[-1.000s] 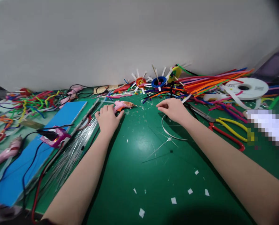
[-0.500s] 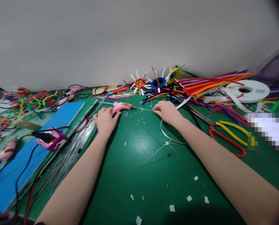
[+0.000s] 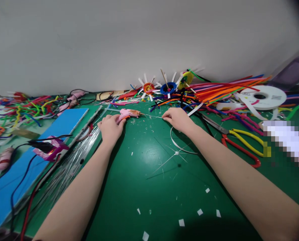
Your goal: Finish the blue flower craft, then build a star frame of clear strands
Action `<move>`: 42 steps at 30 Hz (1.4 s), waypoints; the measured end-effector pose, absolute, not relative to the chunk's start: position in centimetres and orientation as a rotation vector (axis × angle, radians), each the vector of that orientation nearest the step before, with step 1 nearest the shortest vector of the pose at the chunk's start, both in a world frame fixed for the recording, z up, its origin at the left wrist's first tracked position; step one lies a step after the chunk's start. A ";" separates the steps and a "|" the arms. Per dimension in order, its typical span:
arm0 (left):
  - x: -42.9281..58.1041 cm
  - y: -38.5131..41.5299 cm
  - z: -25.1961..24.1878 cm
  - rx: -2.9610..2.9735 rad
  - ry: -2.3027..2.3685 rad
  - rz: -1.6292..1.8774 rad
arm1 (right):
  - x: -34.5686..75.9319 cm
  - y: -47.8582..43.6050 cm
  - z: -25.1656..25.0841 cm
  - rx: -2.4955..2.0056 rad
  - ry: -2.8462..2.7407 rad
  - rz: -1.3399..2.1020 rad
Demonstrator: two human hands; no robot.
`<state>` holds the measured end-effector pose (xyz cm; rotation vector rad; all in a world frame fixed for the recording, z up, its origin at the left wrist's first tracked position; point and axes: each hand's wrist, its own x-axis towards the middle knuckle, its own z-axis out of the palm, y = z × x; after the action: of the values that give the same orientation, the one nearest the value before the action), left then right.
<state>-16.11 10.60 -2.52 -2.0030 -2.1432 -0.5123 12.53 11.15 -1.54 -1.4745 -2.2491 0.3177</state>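
Note:
My left hand (image 3: 111, 129) is wrapped round a pink hot glue gun (image 3: 126, 113), which lies low over the green table with its nozzle pointing right. Opposite the nozzle, my right hand (image 3: 175, 118) pinches a thin, pale wire (image 3: 153, 115). The wire's far end reaches the nozzle tip; whether they touch I cannot tell. A narrow white ribbon (image 3: 175, 143) curves out below my right hand and runs behind the forearm. Nearer me, several thin clear rods radiate from a small glued hub (image 3: 176, 153) just above the table.
Scissors (image 3: 226, 131) with red and yellow handles lie right of my right forearm. A white ribbon spool (image 3: 272, 98) and pipe cleaners (image 3: 227, 90) are at the back right. On the left are a blue board (image 3: 64, 125), a purple device with cables (image 3: 51, 149) and clear rods (image 3: 81, 155).
The whole view has shifted slightly, with everything a little farther left. Both hands keep their hold, and the wire stays at the nozzle.

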 end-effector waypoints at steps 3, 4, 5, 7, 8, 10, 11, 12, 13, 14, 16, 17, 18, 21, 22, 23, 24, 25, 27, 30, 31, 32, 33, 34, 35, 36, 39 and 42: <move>-16.1 10.6 -2.5 -1.999 -2.145 -0.506 | 12.6 11.1 -1.5 -1.476 -2.246 0.321; -16.2 10.6 -2.5 -1.998 -2.143 -0.503 | 12.6 11.1 -1.5 -1.478 -2.245 0.325; -16.2 10.6 -2.5 -1.998 -2.141 -0.499 | 12.6 11.1 -1.5 -1.480 -2.244 0.330; -16.2 10.6 -2.5 -1.998 -2.138 -0.497 | 12.6 11.1 -1.5 -1.480 -2.240 0.339; -16.2 10.6 -2.5 -1.998 -2.138 -0.497 | 12.5 11.1 -1.5 -1.478 -2.238 0.344; -16.2 10.6 -2.5 -2.005 -2.137 -0.505 | 12.5 11.1 -1.6 -1.469 -2.238 0.349; -16.2 10.6 -2.5 -2.011 -2.137 -0.510 | 12.5 11.2 -1.6 -1.465 -2.240 0.350; -16.2 10.6 -2.5 -2.015 -2.138 -0.513 | 12.5 11.2 -1.6 -1.462 -2.242 0.351; -16.2 10.6 -2.5 -2.016 -2.141 -0.515 | 12.5 11.1 -1.6 -1.459 -2.242 0.353; -16.2 10.6 -2.5 -2.015 -2.143 -0.515 | 12.4 11.1 -1.5 -1.454 -2.242 0.355; -16.2 10.6 -2.4 -2.012 -2.143 -0.513 | 12.4 11.1 -1.5 -1.444 -2.239 0.363; -16.2 10.6 -2.4 -2.012 -2.138 -0.514 | 12.4 11.1 -1.5 -1.442 -2.237 0.366; -16.2 10.6 -2.4 -2.013 -2.133 -0.516 | 12.4 11.1 -1.5 -1.442 -2.235 0.368; -16.1 10.5 -2.5 -2.015 -2.121 -0.522 | 12.4 11.1 -1.6 -1.445 -2.229 0.372; -16.1 10.4 -2.5 -2.016 -2.118 -0.524 | 12.4 11.1 -1.6 -1.443 -2.227 0.374; -16.1 10.4 -2.5 -2.017 -2.115 -0.526 | 12.4 11.2 -1.6 -1.439 -2.226 0.375; -16.1 10.4 -2.5 -2.019 -2.113 -0.528 | 12.4 11.2 -1.6 -1.434 -2.225 0.375; -16.1 10.5 -2.5 -2.021 -2.112 -0.530 | 12.4 11.2 -1.6 -1.430 -2.225 0.373; -16.1 10.5 -2.5 -2.021 -2.115 -0.534 | 12.4 11.2 -1.6 -1.426 -2.227 0.368; -16.1 10.5 -2.5 -2.022 -2.129 -0.533 | 12.4 11.2 -1.6 -1.430 -2.231 0.363; -16.1 10.5 -2.5 -2.022 -2.131 -0.534 | 12.4 11.2 -1.6 -1.432 -2.233 0.364; -16.1 10.5 -2.5 -2.021 -2.132 -0.533 | 12.4 11.2 -1.6 -1.433 -2.233 0.366; -16.1 10.5 -2.5 -2.021 -2.130 -0.532 | 12.4 11.2 -1.6 -1.433 -2.234 0.371; -16.1 10.5 -2.5 -2.018 -2.128 -0.530 | 12.4 11.1 -1.6 -1.433 -2.235 0.375; -16.1 10.5 -2.5 -2.015 -2.124 -0.528 | 12.4 11.1 -1.6 -1.432 -2.236 0.379; -16.1 10.5 -2.5 -2.012 -2.121 -0.525 | 12.4 11.1 -1.6 -1.431 -2.239 0.381; -16.1 10.5 -2.5 -2.009 -2.111 -0.521 | 12.5 11.1 -1.5 -1.433 -2.251 0.373; -16.1 10.5 -2.5 -2.005 -2.114 -0.512 | 12.5 11.1 -1.5 -1.442 -2.250 0.372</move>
<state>-16.10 10.50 -2.47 -2.0051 -2.1144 -0.5119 12.54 11.15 -1.47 -1.4415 -2.2497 0.3721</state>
